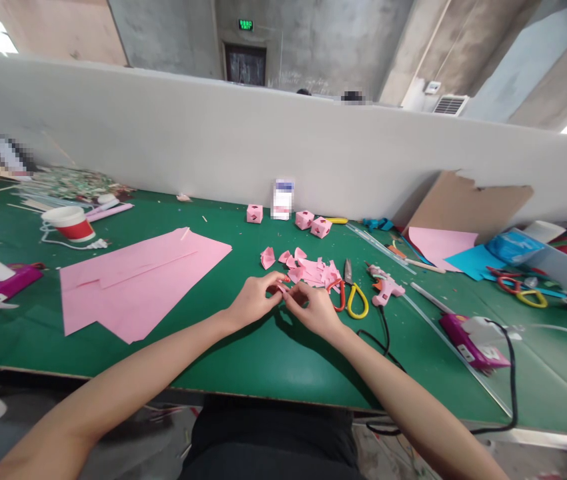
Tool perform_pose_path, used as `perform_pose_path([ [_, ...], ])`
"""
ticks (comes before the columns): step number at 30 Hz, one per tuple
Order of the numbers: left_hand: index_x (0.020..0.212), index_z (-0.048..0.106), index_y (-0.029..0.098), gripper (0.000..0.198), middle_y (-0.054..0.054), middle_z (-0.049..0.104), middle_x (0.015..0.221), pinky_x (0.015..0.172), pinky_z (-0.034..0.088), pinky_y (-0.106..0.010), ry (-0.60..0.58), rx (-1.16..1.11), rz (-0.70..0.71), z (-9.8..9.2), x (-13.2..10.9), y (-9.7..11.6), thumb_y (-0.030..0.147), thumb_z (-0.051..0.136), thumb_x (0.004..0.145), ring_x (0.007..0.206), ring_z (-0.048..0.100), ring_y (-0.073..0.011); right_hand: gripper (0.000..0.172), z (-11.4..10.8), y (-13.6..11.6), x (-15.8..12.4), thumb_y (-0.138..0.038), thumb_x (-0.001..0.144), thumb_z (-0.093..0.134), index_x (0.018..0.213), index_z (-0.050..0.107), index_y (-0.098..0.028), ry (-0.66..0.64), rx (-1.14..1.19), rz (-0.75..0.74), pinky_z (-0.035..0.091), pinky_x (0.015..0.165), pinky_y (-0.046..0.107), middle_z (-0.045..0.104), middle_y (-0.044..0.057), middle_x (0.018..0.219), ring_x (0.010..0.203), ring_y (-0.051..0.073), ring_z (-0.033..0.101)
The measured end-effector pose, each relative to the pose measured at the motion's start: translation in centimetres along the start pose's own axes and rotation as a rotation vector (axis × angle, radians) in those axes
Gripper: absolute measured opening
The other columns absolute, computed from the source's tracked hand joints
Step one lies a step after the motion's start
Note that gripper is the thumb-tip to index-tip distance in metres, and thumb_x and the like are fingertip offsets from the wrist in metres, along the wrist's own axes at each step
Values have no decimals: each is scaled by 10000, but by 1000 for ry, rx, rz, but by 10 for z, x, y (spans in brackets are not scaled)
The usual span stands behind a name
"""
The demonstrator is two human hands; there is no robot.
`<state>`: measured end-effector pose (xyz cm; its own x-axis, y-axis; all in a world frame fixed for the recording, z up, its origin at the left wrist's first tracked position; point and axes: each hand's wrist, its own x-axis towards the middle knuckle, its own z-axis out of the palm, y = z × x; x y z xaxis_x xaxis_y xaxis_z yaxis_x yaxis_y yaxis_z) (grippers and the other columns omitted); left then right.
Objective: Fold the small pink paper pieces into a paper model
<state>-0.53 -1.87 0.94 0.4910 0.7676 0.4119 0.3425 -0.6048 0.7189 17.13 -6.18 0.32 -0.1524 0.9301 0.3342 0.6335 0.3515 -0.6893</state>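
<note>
Over the green table, my left hand [256,298] and my right hand [313,309] meet fingertip to fingertip. Both are closed in a pinch on a small piece of pink paper [283,289], mostly hidden by the fingers. Just beyond them lies a pile of pink paper scraps [316,272], with a few folded pink pieces [267,257] at its left. Scissors [358,300] with red and yellow handles rest right of my right hand, beside a pink glue gun [386,288]. Farther back sit pink paper cubes [254,213] with dark cut-outs.
Large pink paper sheets [148,280] lie at the left, near a red and white cup [68,223]. Purple power strips [471,343] stand at both sides, with a black cord at the right. Cardboard [463,203] leans on the grey partition [188,140]. More scissors [523,293] lie far right.
</note>
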Motion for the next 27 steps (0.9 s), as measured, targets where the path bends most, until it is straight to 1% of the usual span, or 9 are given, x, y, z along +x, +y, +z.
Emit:
perform_pose_path([
  [3, 1044, 661, 232, 214, -6, 748, 971, 803, 537, -270, -41, 22, 19, 0, 0, 0, 208, 507, 897, 889, 716, -178, 285, -1, 2, 1, -427, 926, 503, 810, 635, -203, 24, -37, -15, 475, 583, 249, 703, 17, 694, 586, 148, 635],
  [7, 1026, 682, 231, 250, -22, 744, 962, 794, 530, -273, -62, 65, 43, 1, -1, -1, 256, 444, 954, 879, 707, -181, 264, -3, 4, 1, -390, 934, 486, 836, 646, -204, 29, -100, -27, 467, 583, 250, 707, 21, 701, 584, 152, 630],
  [12, 1092, 685, 228, 280, -40, 745, 1014, 804, 535, -282, -70, 102, 69, 1, 0, -2, 216, 443, 951, 895, 710, -187, 241, -4, 4, 1, -357, 939, 475, 850, 641, -207, -2, -219, -54, 435, 573, 242, 713, 25, 716, 590, 154, 637],
  [17, 1111, 691, 207, 290, -61, 754, 1021, 794, 544, -309, -114, 150, 71, 0, 0, -2, 205, 455, 941, 879, 719, -206, 224, -6, 4, 2, -336, 936, 479, 848, 632, -198, -64, -379, -138, 379, 557, 241, 708, 41, 715, 602, 162, 640],
  [20, 1098, 692, 221, 270, -45, 756, 1028, 816, 550, -305, -97, 113, 65, 1, 0, -3, 229, 477, 935, 895, 723, -198, 224, -7, 5, 2, -330, 941, 472, 850, 629, -197, -64, -445, -164, 347, 543, 243, 704, 43, 708, 592, 161, 627],
  [24, 1148, 642, 228, 261, -28, 761, 1034, 847, 552, -301, -41, 19, -11, 1, 1, -5, 283, 539, 914, 953, 725, -206, 251, -4, 6, 2, -327, 951, 451, 812, 608, -190, -35, -494, -145, 321, 524, 249, 685, 48, 664, 553, 162, 607],
  [27, 1166, 618, 233, 270, -21, 767, 1007, 842, 555, -306, -35, 12, -28, 2, 1, -6, 292, 549, 912, 954, 727, -214, 244, -2, 7, 1, -330, 946, 456, 796, 593, -194, -28, -501, -145, 301, 512, 252, 675, 47, 649, 541, 161, 596],
])
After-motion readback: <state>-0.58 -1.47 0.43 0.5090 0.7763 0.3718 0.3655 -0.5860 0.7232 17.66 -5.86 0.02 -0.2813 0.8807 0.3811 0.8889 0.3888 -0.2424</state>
